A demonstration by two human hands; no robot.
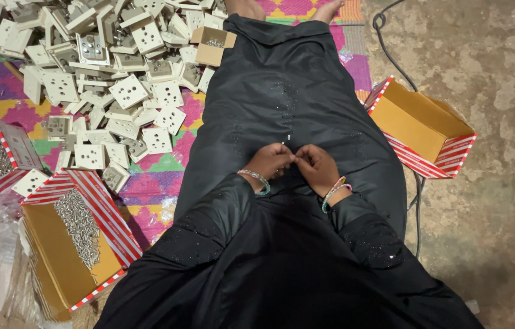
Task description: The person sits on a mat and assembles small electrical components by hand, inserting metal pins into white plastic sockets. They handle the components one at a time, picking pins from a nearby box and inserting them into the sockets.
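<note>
My left hand (271,160) and my right hand (316,166) rest close together on my lap, over a black garment (288,97) that covers my outstretched legs. The fingertips of both hands meet and pinch at something too small to make out. Beaded bracelets circle both wrists. My bare feet show at the top edge.
A large heap of white socket plates (117,73) lies on a colourful woven mat (148,183) to my left. A small open carton (211,44) sits by my leg. Two cardboard boxes of metal screws (77,225) stand at the left. An empty box (422,125) and a cable (417,201) lie on the concrete floor, right.
</note>
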